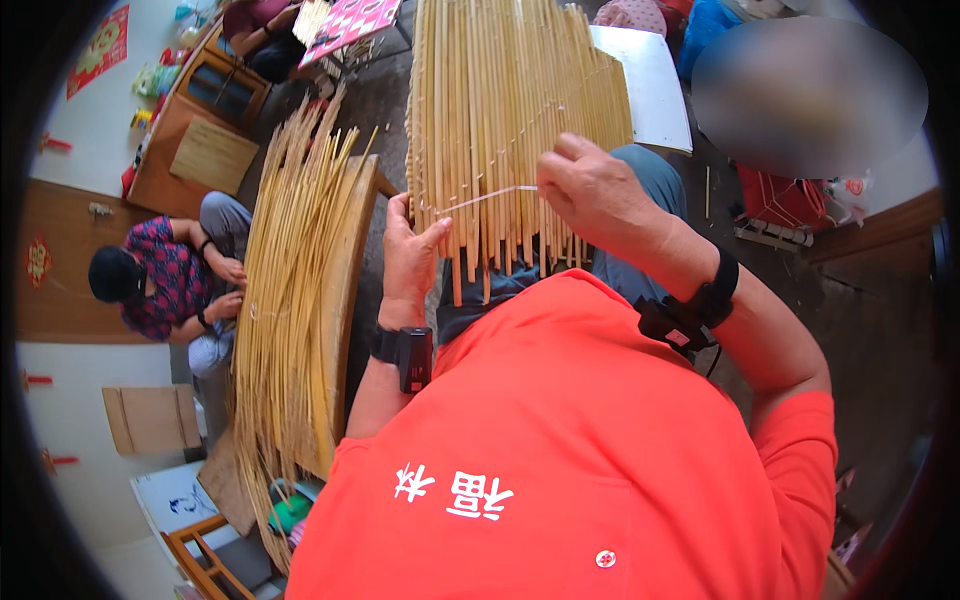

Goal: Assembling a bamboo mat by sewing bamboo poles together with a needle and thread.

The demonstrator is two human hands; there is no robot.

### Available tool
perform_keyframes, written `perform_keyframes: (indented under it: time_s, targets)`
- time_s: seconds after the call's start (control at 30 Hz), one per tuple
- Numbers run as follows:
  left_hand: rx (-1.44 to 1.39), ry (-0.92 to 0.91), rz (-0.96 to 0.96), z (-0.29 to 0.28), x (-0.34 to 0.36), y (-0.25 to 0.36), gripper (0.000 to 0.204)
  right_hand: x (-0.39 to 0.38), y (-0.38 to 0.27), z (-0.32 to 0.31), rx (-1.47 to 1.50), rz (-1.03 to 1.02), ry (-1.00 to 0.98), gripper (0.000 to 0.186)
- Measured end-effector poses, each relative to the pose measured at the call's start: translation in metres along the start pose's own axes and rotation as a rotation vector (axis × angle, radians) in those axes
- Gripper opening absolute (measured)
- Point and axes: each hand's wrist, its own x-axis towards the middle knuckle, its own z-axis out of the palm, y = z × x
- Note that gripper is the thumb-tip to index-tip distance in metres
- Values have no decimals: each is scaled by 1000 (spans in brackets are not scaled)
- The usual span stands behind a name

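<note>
Where dark floor [775, 305] shows, a table [348, 225] flanks the mat [515, 95]

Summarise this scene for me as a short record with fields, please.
Left hand: holding the stalk panel at its lower left edge
Right hand: pinching a pale strand, raised over the panel
Strand: stretched between the panel's left side and the right hand
Panel: slim, straw-coloured stalks side by side, lower ends uneven
Left side: loose stalks on a wooden bench; seated co-worker behind

Red wall poster [98, 52], wooden cabinet [185, 115] — and 1 red-and-white tabletop [352, 28].
</note>
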Motion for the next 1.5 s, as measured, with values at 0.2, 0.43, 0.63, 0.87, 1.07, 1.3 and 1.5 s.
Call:
perform_keyframes:
  time_s: [0.2, 0.43, 0.63, 0.87, 1.07, 1.3, 1.5]
  targets:
    - [-125, -51, -91, 4, -11, 7, 38, 28, -11, 21, 502, -56, 243, 10]
    - [-82, 29, -54, 10, -12, 4, 36, 63, -25, 60, 1495, 89, -102, 12]
    - [-77, -5, -93, 5, -5, 3, 41, 37, -33, 16, 1299, 385, -267, 13]
    - [-33, -30, -116, 12, -8, 9, 44, -40, 0, -76, 648, -54, -120, 7]
    - [46, -53, -189, 10, -5, 12, 35, -34, 7, -59, 1266, 292, -50, 6]
    - [-31, 9, -137, 13, -6, 7, 29, -24, -9, -82, 766, 80, -62, 8]
    - [-139, -20, -132, 11, -7, 3, 27, -30, -18, -81, 716, 74, -32, 9]
